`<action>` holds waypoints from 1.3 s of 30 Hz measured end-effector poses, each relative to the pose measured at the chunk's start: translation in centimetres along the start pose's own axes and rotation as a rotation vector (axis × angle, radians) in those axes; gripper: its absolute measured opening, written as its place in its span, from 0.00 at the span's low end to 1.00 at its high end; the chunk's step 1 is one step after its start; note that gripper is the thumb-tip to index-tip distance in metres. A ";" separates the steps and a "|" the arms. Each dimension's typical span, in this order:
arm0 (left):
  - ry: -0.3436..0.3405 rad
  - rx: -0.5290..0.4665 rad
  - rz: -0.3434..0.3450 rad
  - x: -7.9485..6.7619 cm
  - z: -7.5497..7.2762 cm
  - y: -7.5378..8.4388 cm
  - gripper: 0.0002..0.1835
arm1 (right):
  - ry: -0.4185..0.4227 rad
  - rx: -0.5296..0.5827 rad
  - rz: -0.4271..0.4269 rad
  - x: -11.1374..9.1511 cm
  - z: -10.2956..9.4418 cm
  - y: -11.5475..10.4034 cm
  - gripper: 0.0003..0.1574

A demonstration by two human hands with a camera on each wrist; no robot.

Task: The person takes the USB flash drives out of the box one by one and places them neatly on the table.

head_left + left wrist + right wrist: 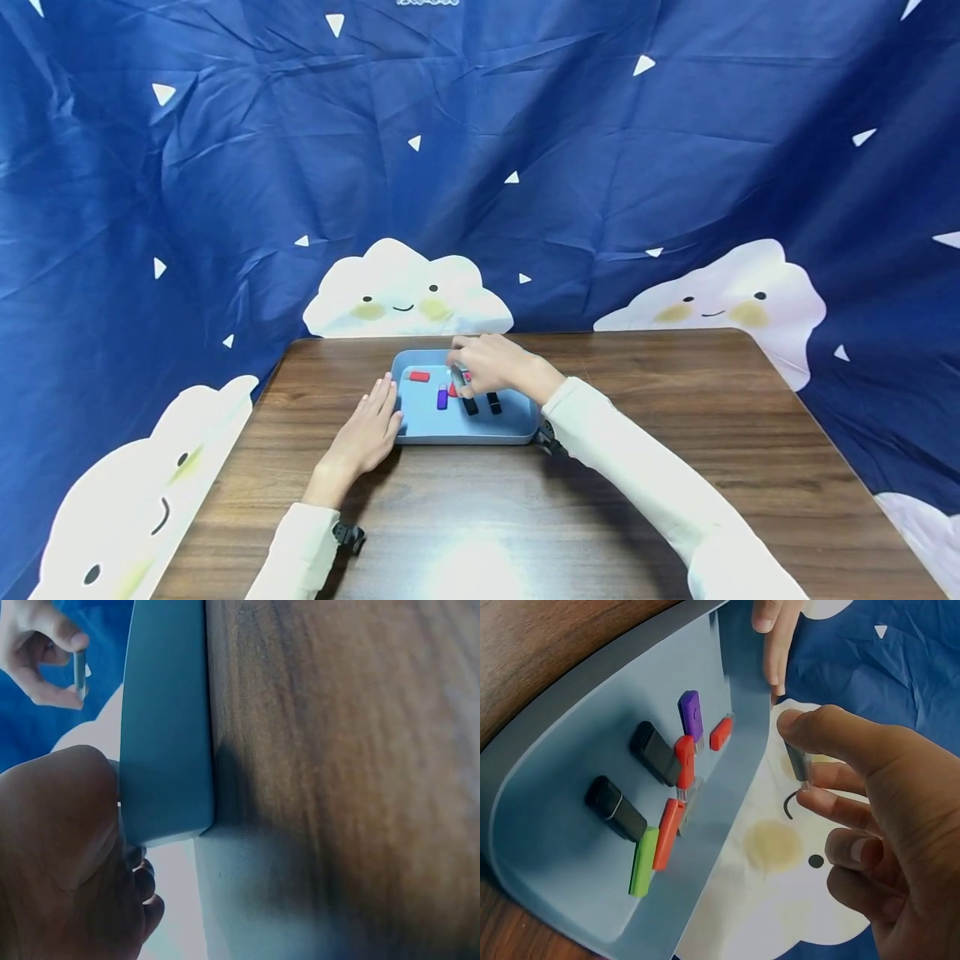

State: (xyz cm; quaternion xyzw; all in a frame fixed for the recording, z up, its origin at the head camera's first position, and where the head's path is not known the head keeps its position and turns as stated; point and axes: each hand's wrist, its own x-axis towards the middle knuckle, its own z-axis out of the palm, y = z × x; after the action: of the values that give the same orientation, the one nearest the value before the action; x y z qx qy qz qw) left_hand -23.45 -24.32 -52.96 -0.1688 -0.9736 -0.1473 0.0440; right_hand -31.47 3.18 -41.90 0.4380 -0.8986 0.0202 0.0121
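Observation:
My right hand (495, 364) pinches a small grey USB stick (798, 762) between thumb and fingertips, held above the blue tray (420, 425). Flat against the tray's left side, my left hand (367, 432) rests with its fingers straight. Inside the tray lie a purple USB stick (691, 716), several red ones, including one near the far wall (721, 734), and a green one (644, 861). Two black sticks lie there too, one beside the purple stick (654, 752) and one nearer the green (616, 808). A greyish stick (691, 806) is partly hidden behind the red ones.
The tray stands near the far edge of a brown wooden table (660, 400). Behind it hangs a blue curtain (480, 167) with white clouds and triangles. Dark devices sit at the left wrist (349, 537) and the right wrist (548, 437).

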 end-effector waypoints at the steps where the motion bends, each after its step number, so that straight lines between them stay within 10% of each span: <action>1: -0.004 0.007 -0.009 0.0 -0.2 0.2 0.33 | 0.002 0.002 0.000 -0.2 -0.1 0.1 0.27; 39: -0.009 0.009 0.005 0.4 1.3 -0.9 0.34 | 0.115 0.009 0.115 -8.1 -0.9 5.0 0.32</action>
State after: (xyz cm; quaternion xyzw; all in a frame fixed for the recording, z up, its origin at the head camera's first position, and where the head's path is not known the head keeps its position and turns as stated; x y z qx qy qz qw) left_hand -24.22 -24.64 -54.39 -0.1719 -0.9739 -0.1423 0.0409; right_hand -30.37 12.70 -41.49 0.3839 -0.9200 0.0497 0.0604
